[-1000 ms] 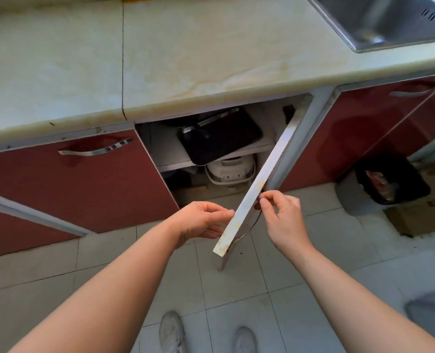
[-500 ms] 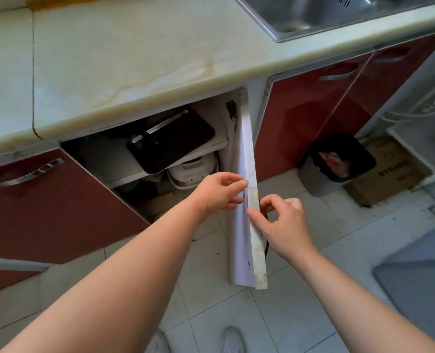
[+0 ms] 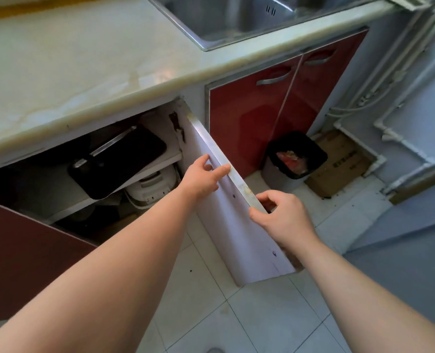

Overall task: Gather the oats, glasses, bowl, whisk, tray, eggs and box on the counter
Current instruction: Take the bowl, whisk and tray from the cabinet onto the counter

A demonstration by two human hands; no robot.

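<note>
Tray [image 3: 117, 161] on shelf, left of both hands; left hand [image 3: 201, 178] nearer, fingers loose on door [image 3: 236, 220]; right hand [image 3: 281, 217] pinching door edge

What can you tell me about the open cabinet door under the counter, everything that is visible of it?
The cabinet door stands swung open, hinged at its far edge under the counter. Its inner face looks pale, smooth and white, with small screw holes; its top edge is a stained strip. The left hand touches the inner face and top edge; the right hand grips the top edge nearer the camera.
</note>
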